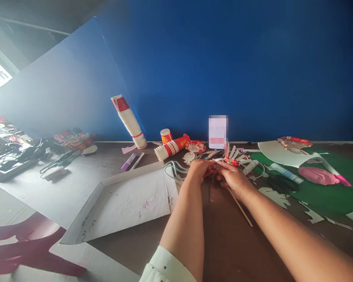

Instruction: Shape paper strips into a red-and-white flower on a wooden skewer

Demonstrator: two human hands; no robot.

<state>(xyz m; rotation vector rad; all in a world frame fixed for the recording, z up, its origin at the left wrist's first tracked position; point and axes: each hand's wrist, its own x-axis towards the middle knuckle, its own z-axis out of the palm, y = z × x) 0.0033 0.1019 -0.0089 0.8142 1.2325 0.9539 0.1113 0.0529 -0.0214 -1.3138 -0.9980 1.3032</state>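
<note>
Beyond a smooth blue partition (223, 58), a dark tabletop (220, 243) and a shallow white cardboard tray (117, 201), I have my left hand (202, 168) and right hand (233, 180) together. My right fingers grip a slender, straight, wood-coloured stick (241, 210) slanting over the tabletop; what my left fingers hold, or whether they are closed, I cannot tell. I judge the work partway: curling red-and-white paper strips (233, 158) and flat, jagged scraps (312, 213) are already cut, while the handling at the stick looks unfinished.
</note>
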